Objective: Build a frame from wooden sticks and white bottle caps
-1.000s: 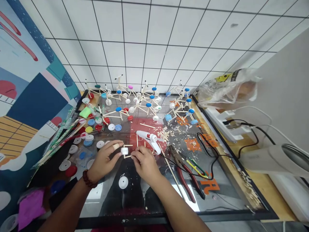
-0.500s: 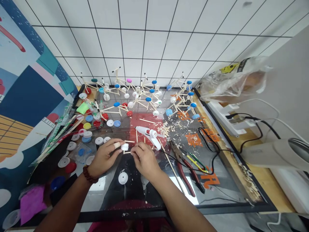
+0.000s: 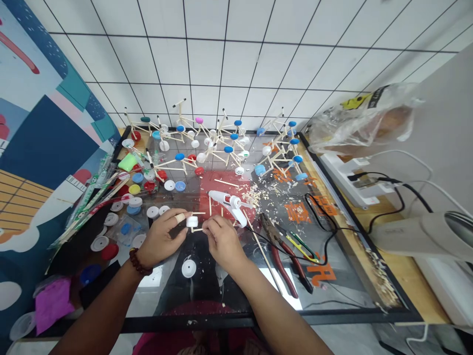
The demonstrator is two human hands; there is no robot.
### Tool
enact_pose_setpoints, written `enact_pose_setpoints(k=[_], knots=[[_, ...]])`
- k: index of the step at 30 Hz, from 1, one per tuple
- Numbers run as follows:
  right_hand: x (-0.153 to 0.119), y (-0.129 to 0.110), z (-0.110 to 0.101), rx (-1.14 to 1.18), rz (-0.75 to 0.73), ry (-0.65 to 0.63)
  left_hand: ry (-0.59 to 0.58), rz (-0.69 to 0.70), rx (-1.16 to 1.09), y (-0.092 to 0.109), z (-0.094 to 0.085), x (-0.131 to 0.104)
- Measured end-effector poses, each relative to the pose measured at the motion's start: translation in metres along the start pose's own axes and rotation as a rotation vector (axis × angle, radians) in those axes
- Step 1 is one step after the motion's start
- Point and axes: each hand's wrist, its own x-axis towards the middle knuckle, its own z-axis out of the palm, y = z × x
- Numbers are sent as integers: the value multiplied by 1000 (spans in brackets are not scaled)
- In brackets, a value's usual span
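Note:
A white bottle cap [image 3: 192, 222] with short wooden sticks attached sits just over the dark tabletop. My left hand [image 3: 164, 236] has its index finger and thumb curled around the cap's left side. The index fingertip touches the cap; the thumb's contact is hard to make out. A pale wrap circles one finger. With its fingertips, my right hand [image 3: 221, 241] pinches the end of the lower wooden stick [image 3: 198, 230]. Another stick [image 3: 198, 213] points right from the cap's top. Just beyond my right hand lies a white glue gun [image 3: 229, 203] on a red patch.
Stick-and-cap tricycle-like models [image 3: 229, 150] stand along the back. Loose caps [image 3: 99, 243] crowd the left side. Pliers [image 3: 283, 256], a yellow-handled tool [image 3: 297, 246] and a black cable [image 3: 325, 231] lie right. A single white cap [image 3: 188, 268] lies near the front. Wood chips [image 3: 264, 192] are scattered mid-table.
The cap and its sticks have shifted slightly up and right in view. My left thumb appears a little looser against the cap. My right hand keeps its pinch on the stick.

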Motion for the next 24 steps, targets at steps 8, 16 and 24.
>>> enact_pose_setpoints(k=[8,16,24], knots=[[0,1,0,10,4,3,64,-10,27,-1,3,0],[0,1,0,89,-65,26,72,-12,34,1,4,1],[0,2,1,14,-37,39,103,15,28,-1,4,1]])
